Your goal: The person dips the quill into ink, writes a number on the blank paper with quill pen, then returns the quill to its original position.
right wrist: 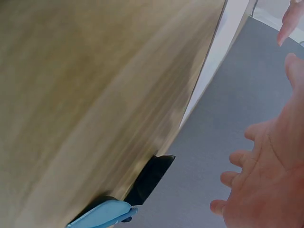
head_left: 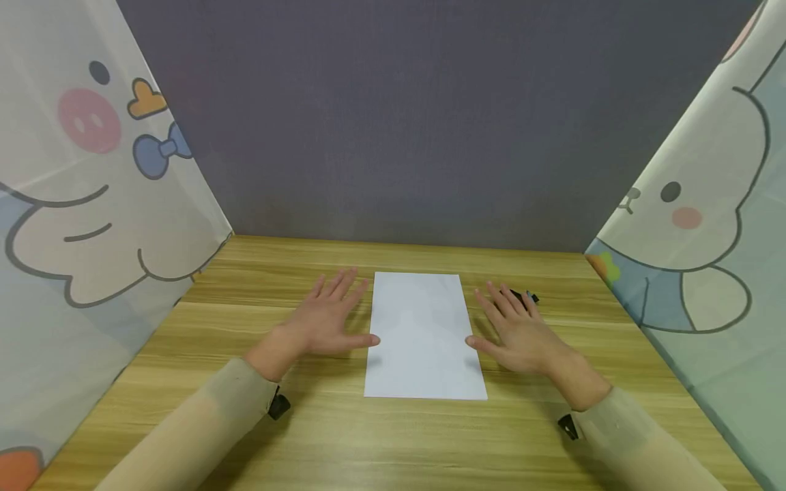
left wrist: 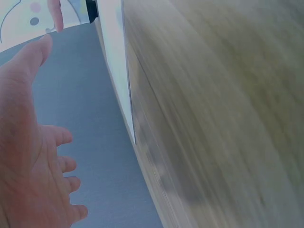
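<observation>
A blank white sheet of paper lies flat on the wooden table, its long sides running away from me. My left hand hovers palm down by its left edge, fingers spread and thumb tip overlapping the paper in the head view. On the other side my right hand mirrors it, with the thumb at the right edge. Both palms show bare in the wrist views, raised above the tabletop. Beyond the right fingers lies a black and light-blue object, partly hidden by them in the head view; its kind cannot be told.
The wooden table ends at a dark grey panel at the back. Cloth with cartoon animals hangs along the left and right sides. Small black clips or straps sit at both sleeve cuffs.
</observation>
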`<state>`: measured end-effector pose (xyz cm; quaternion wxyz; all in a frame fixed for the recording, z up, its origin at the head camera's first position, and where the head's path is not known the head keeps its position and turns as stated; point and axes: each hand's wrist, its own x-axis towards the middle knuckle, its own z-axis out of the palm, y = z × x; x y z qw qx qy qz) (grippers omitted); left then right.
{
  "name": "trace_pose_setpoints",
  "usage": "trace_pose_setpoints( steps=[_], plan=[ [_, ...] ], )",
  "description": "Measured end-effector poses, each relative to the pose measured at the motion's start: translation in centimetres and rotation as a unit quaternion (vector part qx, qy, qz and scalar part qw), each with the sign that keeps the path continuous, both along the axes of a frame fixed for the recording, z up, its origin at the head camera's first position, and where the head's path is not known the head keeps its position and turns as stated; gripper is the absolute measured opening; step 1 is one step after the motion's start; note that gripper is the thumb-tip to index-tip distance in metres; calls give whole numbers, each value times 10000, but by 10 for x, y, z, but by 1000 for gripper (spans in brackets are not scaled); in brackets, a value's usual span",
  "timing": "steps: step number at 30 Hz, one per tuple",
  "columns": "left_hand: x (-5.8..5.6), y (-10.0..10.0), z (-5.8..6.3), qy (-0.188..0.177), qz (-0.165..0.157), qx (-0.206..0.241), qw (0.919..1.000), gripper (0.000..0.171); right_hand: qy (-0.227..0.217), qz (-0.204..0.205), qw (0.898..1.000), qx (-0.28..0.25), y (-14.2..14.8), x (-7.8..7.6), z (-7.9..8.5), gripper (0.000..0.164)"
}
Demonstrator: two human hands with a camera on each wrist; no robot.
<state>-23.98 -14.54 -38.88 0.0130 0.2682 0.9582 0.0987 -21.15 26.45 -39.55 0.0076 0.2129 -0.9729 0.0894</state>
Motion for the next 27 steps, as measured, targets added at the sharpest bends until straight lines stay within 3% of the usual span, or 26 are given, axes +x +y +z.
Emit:
trace_pose_setpoints(
  steps=[21, 27],
  plan=[
    [5, 5, -8, -100, -58, -43, 9999, 120, 93, 72, 9997, -213, 5, 5, -4, 95],
    [5, 4, -11, -40, -9, -70, 10000, 120, 43, -37, 10000, -51, 8, 1, -2, 97]
  ],
)
